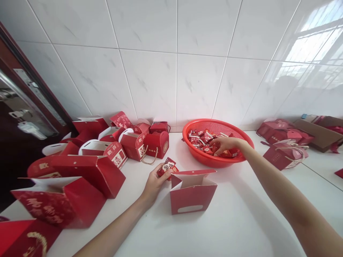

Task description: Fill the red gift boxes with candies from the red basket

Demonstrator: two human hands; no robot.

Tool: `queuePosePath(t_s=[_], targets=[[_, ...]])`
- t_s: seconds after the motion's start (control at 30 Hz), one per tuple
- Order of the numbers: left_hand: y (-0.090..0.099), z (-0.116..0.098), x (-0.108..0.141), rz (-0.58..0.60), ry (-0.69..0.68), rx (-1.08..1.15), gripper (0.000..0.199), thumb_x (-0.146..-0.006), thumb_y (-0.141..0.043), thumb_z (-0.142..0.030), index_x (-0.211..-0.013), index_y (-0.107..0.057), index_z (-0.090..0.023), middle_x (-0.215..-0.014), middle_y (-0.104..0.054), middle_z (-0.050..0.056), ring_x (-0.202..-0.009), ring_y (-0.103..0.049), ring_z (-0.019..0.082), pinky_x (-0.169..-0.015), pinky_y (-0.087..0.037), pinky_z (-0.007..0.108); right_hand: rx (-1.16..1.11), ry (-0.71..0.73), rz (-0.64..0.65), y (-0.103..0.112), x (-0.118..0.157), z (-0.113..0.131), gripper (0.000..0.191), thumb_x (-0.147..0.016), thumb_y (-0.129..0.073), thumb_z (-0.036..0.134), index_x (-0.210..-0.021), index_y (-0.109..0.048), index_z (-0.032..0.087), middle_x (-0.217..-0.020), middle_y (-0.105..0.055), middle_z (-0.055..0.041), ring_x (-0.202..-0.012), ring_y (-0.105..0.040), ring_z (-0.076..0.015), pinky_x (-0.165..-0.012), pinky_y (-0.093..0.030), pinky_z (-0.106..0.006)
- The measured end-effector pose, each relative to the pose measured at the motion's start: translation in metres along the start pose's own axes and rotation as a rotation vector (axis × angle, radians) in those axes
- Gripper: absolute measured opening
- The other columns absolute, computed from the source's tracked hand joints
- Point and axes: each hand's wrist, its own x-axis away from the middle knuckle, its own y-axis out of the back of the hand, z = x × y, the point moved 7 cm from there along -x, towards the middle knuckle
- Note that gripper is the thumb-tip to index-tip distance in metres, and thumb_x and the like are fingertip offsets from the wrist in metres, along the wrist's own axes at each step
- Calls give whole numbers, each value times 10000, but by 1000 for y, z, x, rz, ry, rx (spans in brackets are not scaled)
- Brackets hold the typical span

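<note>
My left hand (158, 184) is closed on red wrapped candies (168, 166) with white and gold print, just left of an open red gift box (193, 198). That box stands upright, its top flaps apart. My right hand (224, 143) reaches into a red plastic colander (193, 152) and touches the heap of red-wrapped candies (205, 138) there. Its fingers are bent downward among the wrappers, and whether they grip one is hidden.
Many red gift boxes (88, 171) crowd the left side, several with open tops. On the right are closed red boxes (285, 155) and a brown open carton (313, 134). A tiled wall (150, 82) rises behind the white table (241, 221); a dark door (16, 142) with keys stands left.
</note>
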Motion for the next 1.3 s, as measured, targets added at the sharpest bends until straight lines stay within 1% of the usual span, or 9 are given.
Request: queuePosePath(t_s=[0.13, 0.23, 0.33, 0.7, 0.9, 1.0, 1.1, 1.2, 1.3], targets=[[-1, 0, 1, -5, 11, 6, 573, -605, -915, -385, -1085, -669, -193, -862, -739, 24, -804, -702, 221, -786, -534, 317, -19, 62, 13, -5, 0, 11, 179, -634, -792, 402, -741, -754, 264, -843, -705, -44, -747, -633, -217, -577, -462, -286], [3, 1, 1, -39, 13, -9, 626, -586, -923, -388, -1117, -661, -185, -781, -707, 0, -815, -702, 235, -807, -533, 336, -41, 56, -9, -3, 4, 14, 230, -696, -733, 397, -575, -638, 227, -603, -592, -16, -562, -533, -160, -489, -380, -273], [7, 3, 0, -64, 18, -3, 667, -569, -928, -394, -1142, -656, -186, -732, -684, -17, -812, -701, 243, -808, -528, 344, -71, 39, -86, 3, 7, 13, 251, -737, -685, 372, -568, -597, 208, -549, -551, -6, -513, -492, -143, -483, -359, -278], [2, -1, 1, -26, -9, -32, 572, -597, -907, -410, -1074, -676, -193, -771, -710, -10, -736, -673, 194, -743, -511, 285, -148, -24, -464, 28, 12, -8, 155, -777, -609, 306, -711, -660, 176, -773, -696, -52, -713, -617, -180, -644, -465, -280], [1, 0, 1, -10, -21, -35, 548, -613, -901, -415, -1064, -677, -200, -755, -708, -9, -742, -692, 209, -723, -513, 285, -156, -135, -676, 39, 12, -26, 293, -862, -535, 317, -1002, -715, 133, -1026, -729, -147, -916, -680, -276, -797, -538, -380], [4, 2, 1, -38, -5, -32, 610, -594, -915, -414, -1103, -665, -191, -728, -697, -13, -754, -705, 225, -752, -523, 307, -113, -121, -733, 42, 13, -22, 407, -825, -564, 234, -1198, -684, 125, -1287, -650, -195, -1198, -603, -352, -997, -489, -476], [6, 4, 1, -54, 10, -20, 675, -578, -924, -405, -1151, -645, -182, -771, -716, -2, -784, -713, 231, -780, -524, 317, -88, 10, -641, 35, 12, 0, 443, -792, -637, 220, -1230, -697, 198, -1348, -641, -117, -1263, -578, -313, -1062, -464, -421], [5, 4, 1, -51, 16, -22, 690, -586, -920, -402, -1175, -639, -177, -830, -738, 13, -792, -710, 221, -784, -523, 312, -52, 176, -305, 9, 7, 29, 428, -776, -718, 315, -1199, -735, 254, -1167, -726, -67, -1106, -658, -293, -962, -518, -384], [2, 1, 2, -32, 5, -19, 634, -600, -911, -391, -1146, -664, -185, -884, -760, 30, -803, -709, 213, -781, -528, 303, -10, 243, -36, -12, 4, 40, 536, -786, -722, 364, -1316, -692, 292, -1216, -703, -83, -1078, -661, -304, -909, -526, -384]])
